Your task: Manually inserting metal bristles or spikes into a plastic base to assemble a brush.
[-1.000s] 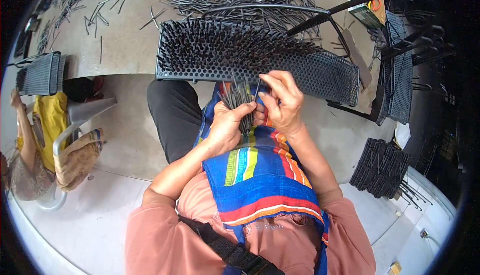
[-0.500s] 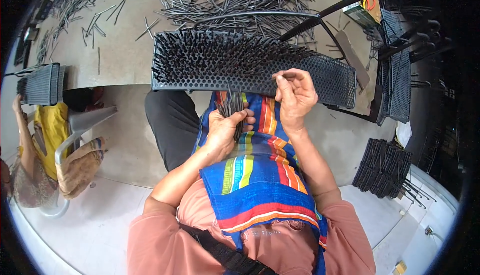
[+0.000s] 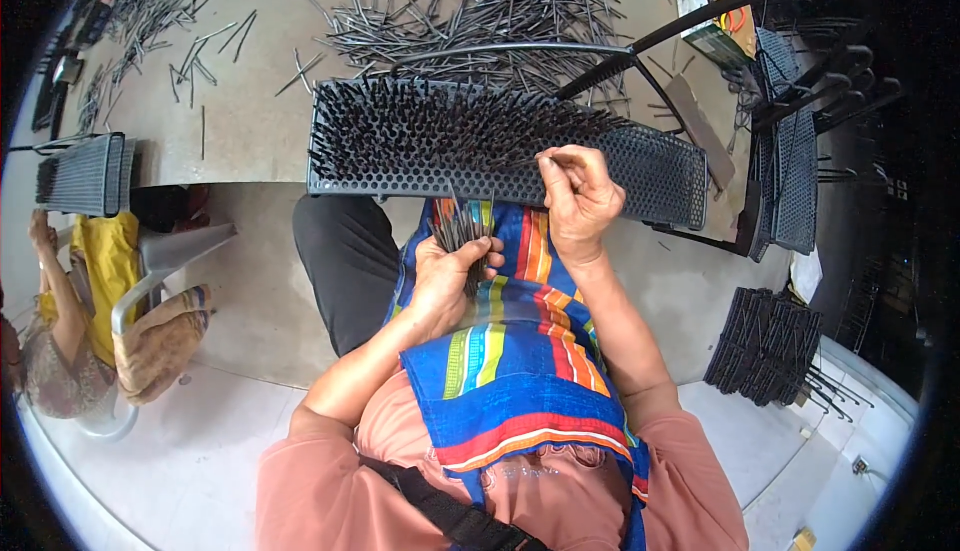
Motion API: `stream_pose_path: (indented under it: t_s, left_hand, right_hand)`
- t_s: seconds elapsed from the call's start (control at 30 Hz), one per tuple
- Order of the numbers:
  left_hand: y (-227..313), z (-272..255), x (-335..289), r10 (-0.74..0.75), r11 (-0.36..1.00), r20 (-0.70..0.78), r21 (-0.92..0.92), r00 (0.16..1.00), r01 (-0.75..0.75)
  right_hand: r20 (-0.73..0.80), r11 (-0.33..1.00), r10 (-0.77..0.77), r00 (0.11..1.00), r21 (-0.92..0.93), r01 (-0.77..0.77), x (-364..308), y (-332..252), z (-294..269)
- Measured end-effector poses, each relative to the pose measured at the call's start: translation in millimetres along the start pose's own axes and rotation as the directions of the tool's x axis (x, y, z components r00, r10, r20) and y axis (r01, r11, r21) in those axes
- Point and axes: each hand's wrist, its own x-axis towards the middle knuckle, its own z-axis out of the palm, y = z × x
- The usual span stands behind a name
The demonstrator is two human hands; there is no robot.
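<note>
In front of me a long black perforated metal rack (image 3: 655,176) lies tilted at the table's edge. Thin dark sticks (image 3: 420,131) stand densely in its holes over the left and middle; bare holes show at the right and along the near edge. My left hand (image 3: 445,276) is closed round a bundle of similar dark sticks (image 3: 462,229), held upright over my lap just below the rack. Above the rack's near edge, my right hand (image 3: 582,201) pinches a thin dark stick, mostly hidden by the fingers and the dark background.
A large heap of sticks (image 3: 500,21) covers the table behind the rack, with more scattered at left. An open box (image 3: 715,6) and further racks (image 3: 790,141) stand at right. Another person (image 3: 70,341) sits at far left beside a similar rack (image 3: 85,173).
My right hand has moved slightly left, its fingertips now over the rack's near edge. The rack appears slightly lower in the picture. My left hand keeps its bundle.
</note>
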Motion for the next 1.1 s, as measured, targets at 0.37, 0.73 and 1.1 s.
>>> stream_pose_path:
  t_s: [0.37, 0.73, 1.1]
  left_hand:
    - [3, 2, -2, 0.019, 0.999, 0.084, -0.052, 0.996, -0.015]
    - [4, 3, -11, -0.017, 1.0, 0.278, -0.018, 0.961, 0.023]
    - [-2, 4, -5, 0.006, 1.0, 0.213, 0.007, 0.977, -0.008]
  right_hand:
    - [0.255, 0.776, -0.354, 0.9, -0.456, 0.435, -5, -19, 0]
    - [0.638, 0.521, 0.543, 0.546, 0.253, -0.815, -18, -1, -17]
    - [0.562, 0.548, 0.604, 0.565, 0.221, -0.807, -24, 6, -15]
